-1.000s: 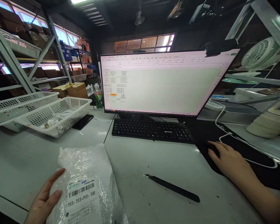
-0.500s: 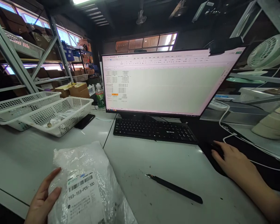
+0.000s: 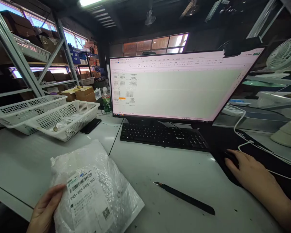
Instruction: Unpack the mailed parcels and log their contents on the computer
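Observation:
At the lower left my left hand point(image 3: 48, 204) pinches the left edge of a white plastic mailing bag point(image 3: 111, 181). A printed shipping label point(image 3: 87, 197) with a barcode and "193-193-P05-100" faces up on the bag. At the right, my right hand point(image 3: 248, 168) is closed over a dark computer mouse point(image 3: 231, 157), mostly hidden under the fingers, on a black mat point(image 3: 215, 139). Between the hands a black pen-like craft knife point(image 3: 184, 198) lies on the table. Beyond it stand a black keyboard point(image 3: 160, 135) and a monitor point(image 3: 179, 90) showing a spreadsheet.
White plastic baskets point(image 3: 70, 131), one with small scraps inside, stand at the left. A black phone point(image 3: 91, 125) and a green-labelled bottle point(image 3: 107, 101) are beside them. White cables point(image 3: 242, 139) run along the right, below a fan point(image 3: 285, 53). Shelves point(image 3: 45, 66) hold boxes behind.
My left hand has tilted and raised the bag slightly, so its lower right corner and the label's square code now show. My right hand stays on the mouse. The view has shifted a little left.

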Motion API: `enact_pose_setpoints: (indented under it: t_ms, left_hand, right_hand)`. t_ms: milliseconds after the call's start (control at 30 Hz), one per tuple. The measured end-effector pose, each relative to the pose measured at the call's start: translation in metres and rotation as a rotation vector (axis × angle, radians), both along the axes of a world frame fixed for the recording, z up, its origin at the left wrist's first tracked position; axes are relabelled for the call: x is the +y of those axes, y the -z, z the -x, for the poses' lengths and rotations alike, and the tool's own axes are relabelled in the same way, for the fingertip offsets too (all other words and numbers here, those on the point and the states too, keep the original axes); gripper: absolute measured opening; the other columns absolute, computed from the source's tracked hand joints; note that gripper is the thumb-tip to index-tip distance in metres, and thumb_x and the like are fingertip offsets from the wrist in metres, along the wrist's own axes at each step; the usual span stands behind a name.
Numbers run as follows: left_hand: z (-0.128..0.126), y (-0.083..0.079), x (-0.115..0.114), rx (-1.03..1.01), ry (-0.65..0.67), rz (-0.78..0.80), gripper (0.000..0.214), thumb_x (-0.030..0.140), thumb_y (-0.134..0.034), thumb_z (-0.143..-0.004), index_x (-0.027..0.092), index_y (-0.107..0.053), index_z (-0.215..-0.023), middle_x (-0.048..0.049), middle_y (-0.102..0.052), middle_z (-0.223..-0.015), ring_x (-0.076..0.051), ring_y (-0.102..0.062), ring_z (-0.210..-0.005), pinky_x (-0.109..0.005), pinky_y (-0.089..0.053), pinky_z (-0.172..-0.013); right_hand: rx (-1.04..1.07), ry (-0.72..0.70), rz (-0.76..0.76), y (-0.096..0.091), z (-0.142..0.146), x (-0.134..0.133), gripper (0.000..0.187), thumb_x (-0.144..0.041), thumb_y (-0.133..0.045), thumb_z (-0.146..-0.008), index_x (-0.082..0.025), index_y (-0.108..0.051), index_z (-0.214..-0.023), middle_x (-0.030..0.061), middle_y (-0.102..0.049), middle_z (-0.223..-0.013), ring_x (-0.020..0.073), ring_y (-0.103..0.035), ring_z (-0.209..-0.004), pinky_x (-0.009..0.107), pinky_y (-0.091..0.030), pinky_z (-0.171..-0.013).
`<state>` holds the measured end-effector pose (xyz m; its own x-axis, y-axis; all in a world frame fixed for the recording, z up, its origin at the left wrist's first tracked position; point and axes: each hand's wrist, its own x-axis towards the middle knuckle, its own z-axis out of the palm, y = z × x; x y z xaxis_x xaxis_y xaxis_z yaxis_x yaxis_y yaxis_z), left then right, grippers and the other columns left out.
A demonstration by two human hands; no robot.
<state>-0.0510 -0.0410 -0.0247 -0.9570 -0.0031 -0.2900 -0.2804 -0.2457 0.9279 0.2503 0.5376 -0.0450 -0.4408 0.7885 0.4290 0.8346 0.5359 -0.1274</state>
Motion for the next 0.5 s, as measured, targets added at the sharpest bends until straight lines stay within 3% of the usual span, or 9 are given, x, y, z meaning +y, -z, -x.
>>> enact_pose_setpoints:
  t_ms: [100,267,500]
  left_hand:
    - [0.005,0.004,-0.003,-0.04,-0.04,-0.063,0.059,0.056,-0.097,-0.042,0.027,-0.075,-0.089,0.0006,-0.076,-0.088,-0.027,-0.072,-0.095,-0.023,-0.062,-0.068]
    - [-0.002,-0.001,0.0,0.027,-0.024,-0.024,0.052,0.056,-0.091,-0.057,0.027,-0.073,-0.096,0.0008,-0.076,-0.093,-0.027,-0.072,-0.099,-0.022,-0.061,-0.067]
    - [-0.005,-0.003,0.001,0.038,0.009,-0.013,0.05,0.06,-0.09,-0.06,0.028,-0.072,-0.095,0.0029,-0.076,-0.089,-0.022,-0.073,-0.09,-0.019,-0.059,-0.065]
  right_hand:
    - [0.006,-0.022,-0.023,0.002,-0.001,0.001,0.07,-0.057,-0.025,-0.088,-0.013,-0.058,-0.132,0.0208,-0.059,-0.135,0.0391,-0.056,-0.125,0.056,-0.05,-0.101]
    - [0.012,-0.029,-0.038,0.008,-0.002,0.006,0.07,-0.059,-0.025,-0.088,-0.015,-0.059,-0.131,0.0201,-0.057,-0.138,0.0377,-0.052,-0.132,0.054,-0.049,-0.103]
    - [0.011,-0.045,-0.047,0.011,-0.004,0.009,0.068,-0.057,-0.026,-0.09,-0.015,-0.061,-0.131,0.0205,-0.055,-0.141,0.0377,-0.053,-0.131,0.054,-0.05,-0.102]
